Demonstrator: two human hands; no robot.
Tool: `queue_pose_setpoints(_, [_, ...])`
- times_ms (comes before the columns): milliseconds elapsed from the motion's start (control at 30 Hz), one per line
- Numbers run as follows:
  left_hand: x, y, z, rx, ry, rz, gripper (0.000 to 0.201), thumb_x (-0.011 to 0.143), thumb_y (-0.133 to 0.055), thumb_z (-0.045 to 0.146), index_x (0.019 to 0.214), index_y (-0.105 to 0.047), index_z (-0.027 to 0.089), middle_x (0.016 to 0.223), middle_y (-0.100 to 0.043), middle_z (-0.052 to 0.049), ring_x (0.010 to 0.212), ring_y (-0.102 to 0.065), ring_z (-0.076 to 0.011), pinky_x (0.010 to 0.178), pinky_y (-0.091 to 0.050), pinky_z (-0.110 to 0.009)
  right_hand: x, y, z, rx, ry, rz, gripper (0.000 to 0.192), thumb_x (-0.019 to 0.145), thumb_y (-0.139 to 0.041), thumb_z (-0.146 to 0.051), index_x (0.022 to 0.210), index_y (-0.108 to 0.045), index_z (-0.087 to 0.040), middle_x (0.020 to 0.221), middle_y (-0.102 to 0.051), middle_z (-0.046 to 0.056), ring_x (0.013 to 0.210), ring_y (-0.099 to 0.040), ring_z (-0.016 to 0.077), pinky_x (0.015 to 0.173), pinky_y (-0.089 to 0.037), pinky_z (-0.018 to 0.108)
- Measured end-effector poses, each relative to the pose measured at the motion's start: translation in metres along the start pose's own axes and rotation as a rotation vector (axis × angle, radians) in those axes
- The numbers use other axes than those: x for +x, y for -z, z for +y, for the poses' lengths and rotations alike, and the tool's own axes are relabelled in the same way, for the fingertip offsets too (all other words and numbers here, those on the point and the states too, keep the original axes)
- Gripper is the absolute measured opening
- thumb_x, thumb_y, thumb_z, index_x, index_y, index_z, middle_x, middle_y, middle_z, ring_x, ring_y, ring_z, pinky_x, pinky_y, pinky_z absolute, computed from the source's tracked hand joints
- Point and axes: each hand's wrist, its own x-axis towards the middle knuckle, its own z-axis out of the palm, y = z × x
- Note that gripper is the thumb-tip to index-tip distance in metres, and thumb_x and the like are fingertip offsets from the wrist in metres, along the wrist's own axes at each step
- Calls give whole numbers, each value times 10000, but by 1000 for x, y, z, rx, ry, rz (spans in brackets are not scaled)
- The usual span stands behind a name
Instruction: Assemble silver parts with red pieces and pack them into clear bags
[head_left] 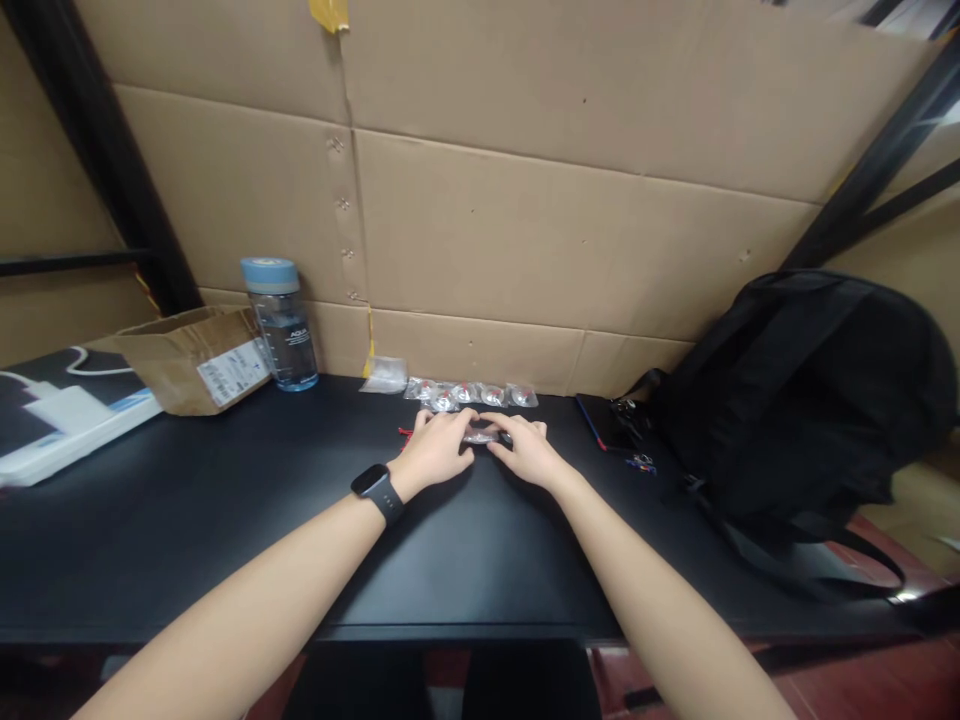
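My left hand [439, 445], with a black watch [376, 490] on its wrist, and my right hand [525, 448] meet near the back of the black table. Between them is a small clear plastic packet [481, 436], its edges pinched by the fingers of both hands. What the packet contains is hidden and too small to tell. Red strands [406, 434] stick out beside my left hand. Just beyond the hands lie several small clear packets [493, 396] in a row, with silvery round things and spots of red inside. A stack of clear plastic bags [385, 374] lies left of them.
A water bottle [281, 325] with a blue lid stands at the back left beside a brown paper bag [199, 360]. A white power strip [82, 435] lies further left. On the right are a black backpack [817, 400] and a dark pouch [604, 420]. Cardboard [510, 240] walls the back.
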Motion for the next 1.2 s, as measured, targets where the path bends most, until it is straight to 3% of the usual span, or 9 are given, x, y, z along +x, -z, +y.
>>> queue_pose_setpoints(200, [3,1,-6,57,130,36,367,967,-482,247,1334,-475,232,989,-750,-88,1060,-659,-285,984,-305,-448,3,-1,8,155,-78,60,447,966,-558,-369,1398,-447,-338,1055,-770,12,1030,-684,233,1045,-304,509])
queue_pose_setpoints(300, [3,4,-5,128,158,103,411,955,-527,281,1356,-460,217,1141,-710,-129,1127,-618,-304,993,-305,-458,3,-1,9,138,-59,95,450,912,-628,-335,1345,-508,-313,1093,-741,22,980,-675,210,997,-377,447])
queue_pose_setpoints(400, [3,9,-2,201,168,189,408,927,-573,297,1321,-504,213,1311,-614,-164,1234,-531,-327,1004,-303,-459,2,0,6,103,18,92,324,883,-658,-278,1205,-627,-286,1158,-697,41,991,-641,205,942,-416,392])
queue_pose_setpoints(500, [0,13,1,195,121,96,238,954,-531,321,1156,-616,229,1159,-676,-136,1139,-578,-315,995,-309,-467,0,2,-1,50,99,16,203,905,-635,-257,1100,-682,-284,1184,-679,43,1065,-605,228,947,-403,399])
queue_pose_setpoints(567, [-4,12,3,178,58,-16,230,960,-524,368,1104,-657,247,1055,-706,-113,1053,-616,-309,982,-316,-481,-1,1,-5,12,127,-25,230,913,-629,-258,1138,-669,-287,1204,-670,53,1116,-579,247,969,-383,424])
queue_pose_setpoints(633, [-9,7,5,184,10,-81,294,946,-547,436,1153,-667,265,1109,-702,-119,1060,-618,-324,981,-321,-491,-3,-1,-7,-34,121,-50,275,910,-635,-268,1185,-641,-283,1229,-656,70,1152,-552,266,981,-364,453])
queue_pose_setpoints(833, [-9,-12,-2,175,-64,-78,447,984,-469,496,1369,-574,294,1374,-608,-129,1311,-490,-336,1075,-283,-506,-2,-8,0,-113,51,-60,330,915,-621,-303,1244,-589,-294,1278,-644,86,1169,-517,298,954,-350,483])
queue_pose_setpoints(1000, [2,-20,-21,132,-69,-90,440,996,-445,486,1380,-570,313,1469,-552,-98,1385,-420,-326,1128,-239,-534,5,-13,4,-146,18,-32,338,950,-577,-385,1275,-585,-290,1288,-656,106,1204,-497,316,941,-345,502])
queue_pose_setpoints(1200, [7,-10,-24,187,-66,-42,415,958,-504,442,1345,-587,316,1468,-543,-95,1408,-389,-340,1141,-242,-548,8,-11,11,-173,20,-29,359,956,-568,-402,1295,-609,-293,1397,-599,111,1259,-477,329,961,-360,538])
